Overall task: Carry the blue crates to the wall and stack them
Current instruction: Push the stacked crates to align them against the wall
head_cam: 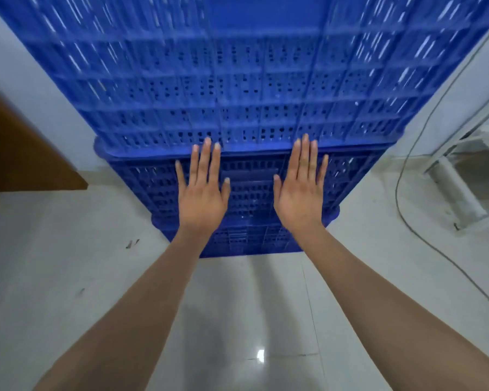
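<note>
Hands (250,193) flat, fingers straight, against stacked blue crates (237,80).

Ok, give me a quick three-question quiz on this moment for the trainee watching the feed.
1. True or false: both hands, the left hand and the right hand, have fingers spread flat toward the stack of blue crates.
2. Multiple choice: what runs across the floor to the right of the stack? A) a broom B) a cable C) a ladder
3. Fill in: to the left of the stack stands a brown ____ panel.

Key: 1 true; 2 B; 3 wooden
</note>
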